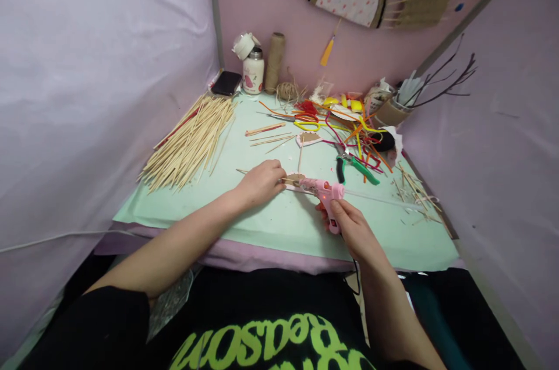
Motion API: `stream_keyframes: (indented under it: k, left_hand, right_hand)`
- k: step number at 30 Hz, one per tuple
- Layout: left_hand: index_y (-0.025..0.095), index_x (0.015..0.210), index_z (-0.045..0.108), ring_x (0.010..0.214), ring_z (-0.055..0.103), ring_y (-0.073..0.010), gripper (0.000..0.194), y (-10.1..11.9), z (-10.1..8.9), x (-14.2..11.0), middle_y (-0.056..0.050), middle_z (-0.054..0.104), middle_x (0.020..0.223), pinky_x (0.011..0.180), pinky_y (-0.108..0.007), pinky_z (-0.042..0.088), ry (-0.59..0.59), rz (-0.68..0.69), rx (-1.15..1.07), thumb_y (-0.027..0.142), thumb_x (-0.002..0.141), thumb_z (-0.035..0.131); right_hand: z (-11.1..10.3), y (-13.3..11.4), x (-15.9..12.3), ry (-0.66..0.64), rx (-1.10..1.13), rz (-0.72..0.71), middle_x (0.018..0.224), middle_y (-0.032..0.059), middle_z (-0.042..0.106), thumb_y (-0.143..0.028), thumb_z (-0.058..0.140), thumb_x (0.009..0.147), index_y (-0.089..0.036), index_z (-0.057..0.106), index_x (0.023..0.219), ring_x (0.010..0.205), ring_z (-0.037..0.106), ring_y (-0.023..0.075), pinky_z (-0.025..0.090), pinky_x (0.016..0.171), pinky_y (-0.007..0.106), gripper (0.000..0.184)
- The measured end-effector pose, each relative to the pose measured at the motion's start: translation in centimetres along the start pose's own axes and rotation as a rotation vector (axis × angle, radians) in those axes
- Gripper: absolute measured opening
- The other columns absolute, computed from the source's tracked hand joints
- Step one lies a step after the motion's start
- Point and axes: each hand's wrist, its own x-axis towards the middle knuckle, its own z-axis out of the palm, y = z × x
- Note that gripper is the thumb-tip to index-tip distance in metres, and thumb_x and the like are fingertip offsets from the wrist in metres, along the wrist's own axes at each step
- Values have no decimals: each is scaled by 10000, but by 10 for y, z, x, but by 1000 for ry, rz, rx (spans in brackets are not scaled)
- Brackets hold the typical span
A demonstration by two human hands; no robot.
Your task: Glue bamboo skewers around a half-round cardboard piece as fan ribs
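Note:
My right hand [353,225] is wrapped round the grip of a pink hot glue gun [328,196], whose small light glows orange. Its nozzle points left, at a small brown cardboard piece [296,176] with a pale edge lying on the table. Beside that piece, my left hand [261,182] has its fingers pinched on a thin bamboo skewer [241,171], with one end showing past the hand on the left. A clear glue stick [379,198] sticks out behind the gun. Another skewer [301,154] runs from this cardboard up to a second cardboard piece [309,137].
A big pile of bamboo skewers [192,143] lies at left. Green-handled pliers [360,169], yellow-and-red scissors [307,124] and coloured pipe cleaners [364,137] spread at right. A phone [226,83], bottle [253,73] and twine roll [275,61] stand at the back.

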Motion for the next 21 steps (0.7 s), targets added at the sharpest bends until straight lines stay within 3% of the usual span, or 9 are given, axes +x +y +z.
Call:
stream_keyframes:
  k: [14, 21]
  left_hand:
    - [173, 817, 667, 890, 598, -223, 135, 1, 4, 1, -77, 627, 865, 815, -354, 475, -27, -22, -96, 161, 857, 539]
    - [141, 994, 689, 963, 560, -237, 246, -8, -3, -9, -118, 608, 991, 911, -392, 460, 75, 72, -94, 206, 901, 470]
  right_hand:
    - [2, -6, -1, -42, 32, 0, 745, 35, 639, -647, 564, 835, -179, 689, 835, 621, 539, 147, 453, 578, 273, 484]
    - [4, -6, 0, -63, 48, -4, 764, 42, 638, -643, 566, 836, -179, 695, 859, 649, 545, 155, 464, 592, 275, 482]
